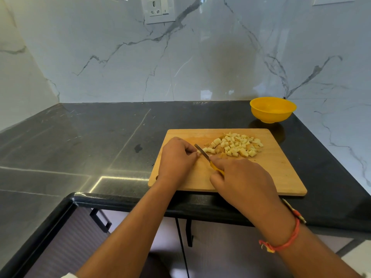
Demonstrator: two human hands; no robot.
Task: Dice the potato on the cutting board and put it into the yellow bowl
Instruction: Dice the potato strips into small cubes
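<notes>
Left hand (176, 157) grip pinching potato piece (208, 150); right hand (241, 181) grip grasping knife (201, 151).

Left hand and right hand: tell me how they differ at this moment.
The left hand pinches the end of a potato piece; the right hand grips the yellow-handled knife. The left hand lies farther up the cutting board, the right hand nearer its front edge. The right wrist wears an orange thread bracelet; the left wrist is bare. Both hands are curled and work over the board.
</notes>
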